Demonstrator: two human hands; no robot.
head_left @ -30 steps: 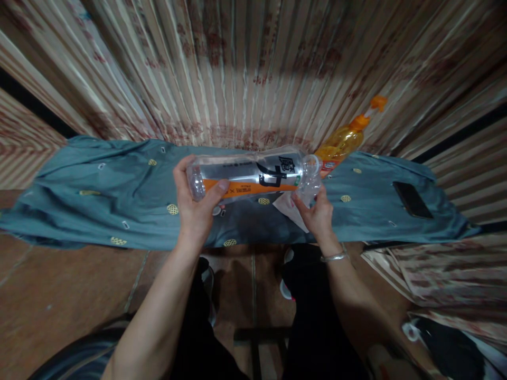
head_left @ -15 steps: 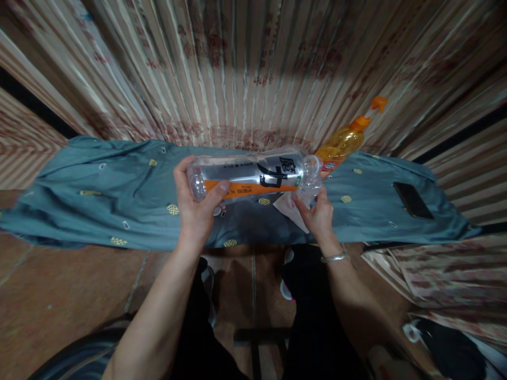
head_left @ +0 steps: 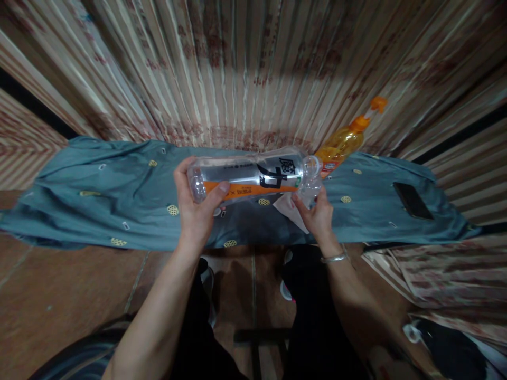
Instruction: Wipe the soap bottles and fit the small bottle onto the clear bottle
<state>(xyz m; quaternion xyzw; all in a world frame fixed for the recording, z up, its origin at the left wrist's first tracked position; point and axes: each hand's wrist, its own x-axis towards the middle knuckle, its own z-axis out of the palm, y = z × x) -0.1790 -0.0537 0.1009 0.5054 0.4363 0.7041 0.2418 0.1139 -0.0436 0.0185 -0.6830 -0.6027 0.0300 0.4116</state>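
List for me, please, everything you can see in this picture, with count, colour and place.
clear bottle: one, clear with an orange and black label, held sideways above the cloth.
orange bottle: one, orange with an orange spout, at the back right of the cloth.
cloth: one, teal with small yellow spots, spread across the surface.
phone: one, black, flat on the cloth's right end.
paper: one, white, on the cloth under the right hand.
curtain: striped beige and red, behind the cloth.
floor: brown tiles, below.
left hand: grips the bottle's base.
right hand: at its neck end; a silver bracelet on the wrist.
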